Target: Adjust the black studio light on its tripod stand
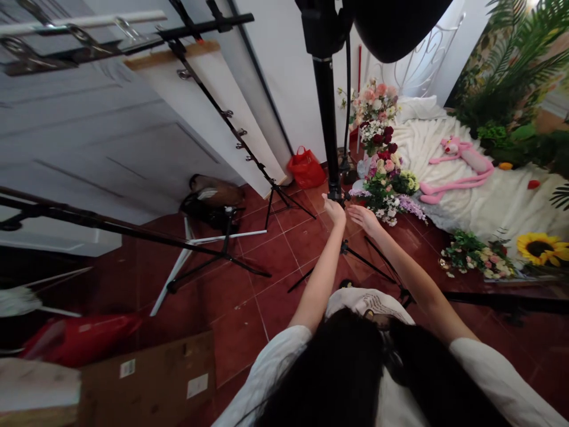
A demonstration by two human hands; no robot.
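Note:
A black light stand (328,118) rises upright in front of me, with a large black lamp head (395,26) at its top. My left hand (334,210) is at the lower part of the pole, beside a black collar or clamp; its fingers are partly hidden there, and whether it grips the stand is unclear. Just right of the pole, my right hand (363,218) is held with its fingers stretched out and nothing in them. The stand's dark legs (367,261) spread over the floor below my hands.
Left are a backdrop stand (222,112) with clips, a black tripod (224,255) and a cardboard box (155,379). A red bag (306,168) sits beyond the pole. Flowers (384,160) and a draped white cloth (418,133) with a pink plush toy (473,160) are right.

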